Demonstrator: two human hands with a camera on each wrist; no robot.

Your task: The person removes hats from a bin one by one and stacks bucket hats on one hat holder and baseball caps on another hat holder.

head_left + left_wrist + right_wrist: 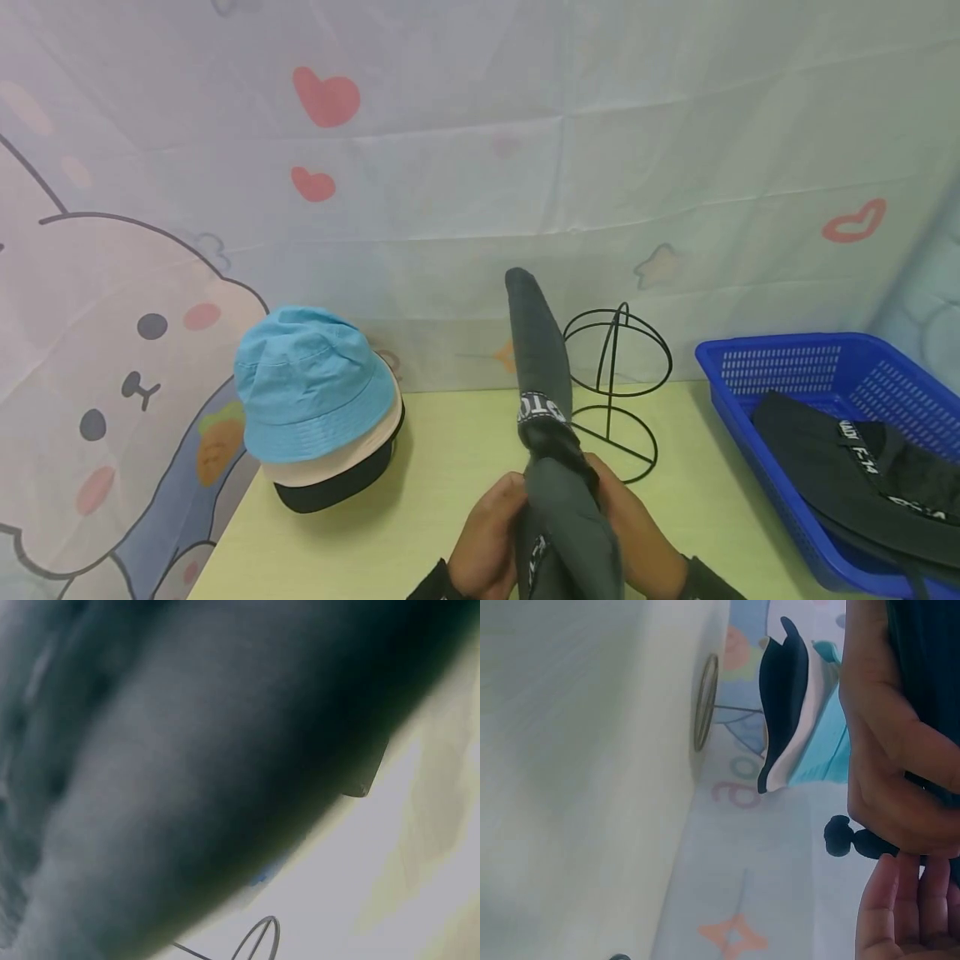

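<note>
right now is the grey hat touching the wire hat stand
Apart. The head view shows the grey hat gripped by the left hand and right hand, with the wire stand behind it.

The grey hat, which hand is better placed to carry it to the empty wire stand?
Right, probably. Both hands grip the grey hat, but the right hand is on the side of the wire stand; the left hand would cross over.

Left wrist view blurred, filled by grey hat (187, 765); fingers hidden.
</note>
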